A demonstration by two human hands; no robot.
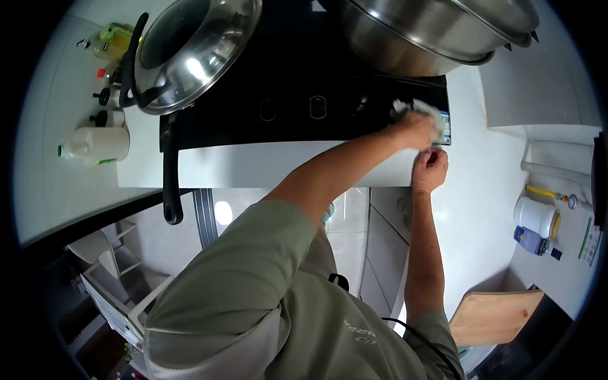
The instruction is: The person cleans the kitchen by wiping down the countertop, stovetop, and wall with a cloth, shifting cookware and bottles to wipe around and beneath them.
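My left hand [418, 130] reaches across to the front right corner of the black stovetop [221, 130]. It is closed on a pale, crumpled cloth [405, 109], which bunches up beyond the fingers and lies against the glass. A blue-and-white label [446, 126] shows beside it at the stovetop's right edge. Just below, my right hand [430, 171] rests near that corner on the white counter, its fingers curled in. Whether anything is between those fingers is hidden.
A lidded wok [196, 63] stands at the back left, its long black handle [171, 177] jutting over the counter's front edge. Large steel basins [405, 38] sit at the back right. Bottles and a plastic jug [98, 144] line the left; a wooden board [494, 316] leans at lower right.
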